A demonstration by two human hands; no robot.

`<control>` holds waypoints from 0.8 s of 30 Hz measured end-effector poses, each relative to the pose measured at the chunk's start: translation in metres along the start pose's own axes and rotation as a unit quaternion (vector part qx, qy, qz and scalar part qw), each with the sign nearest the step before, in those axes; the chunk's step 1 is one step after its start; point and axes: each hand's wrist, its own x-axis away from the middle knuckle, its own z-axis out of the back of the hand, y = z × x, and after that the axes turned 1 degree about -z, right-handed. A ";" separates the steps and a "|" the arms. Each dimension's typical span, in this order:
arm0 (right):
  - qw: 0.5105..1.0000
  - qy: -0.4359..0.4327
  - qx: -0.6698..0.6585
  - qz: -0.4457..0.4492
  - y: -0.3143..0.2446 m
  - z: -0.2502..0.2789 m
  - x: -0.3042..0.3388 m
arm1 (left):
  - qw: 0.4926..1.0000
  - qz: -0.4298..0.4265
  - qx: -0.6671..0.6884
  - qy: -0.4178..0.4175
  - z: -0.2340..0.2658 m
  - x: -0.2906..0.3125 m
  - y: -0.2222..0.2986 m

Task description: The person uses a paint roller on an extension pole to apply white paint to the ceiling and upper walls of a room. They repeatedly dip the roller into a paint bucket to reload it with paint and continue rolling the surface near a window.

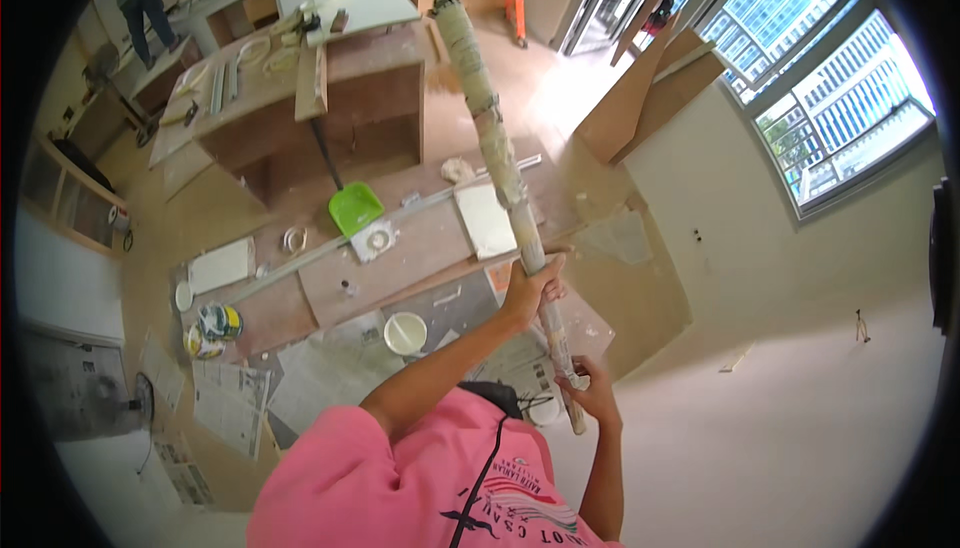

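Observation:
A long pole (492, 138), wrapped in worn, whitish covering with darker bands, slants from the top of the view down to my front. My left hand (530, 293) is closed around its bare-looking lower stretch, with the arm reaching across from the left. Lower down, close to the pole's near end, my right hand (594, 394) has its fingers bent around the shaft, pinching at some pale, crinkled wrapping there. A thin curved piece comes off the pole's far end at the top edge; what it joins is cut off.
A green dustpan (356, 210) lies on the boards beyond my left arm. Nearer stand a white bucket (406, 333) and paint tins (218, 322) on newspaper. A cluttered workbench (310, 98) is farther off, a person (143, 3) behind it. Leaning boards (650, 98) stand below the window.

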 end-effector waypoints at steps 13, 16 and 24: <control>0.991 0.046 0.006 -0.129 0.019 0.006 0.052 | 0.889 0.301 -0.321 -0.124 0.099 -0.075 -0.083; 0.989 0.101 0.019 -0.106 0.049 0.014 0.026 | 0.844 0.278 -0.448 -0.105 0.139 -0.097 -0.081; 0.980 0.016 0.140 -0.137 0.160 0.042 -0.087 | 0.756 0.100 -0.518 0.386 0.364 0.015 -0.004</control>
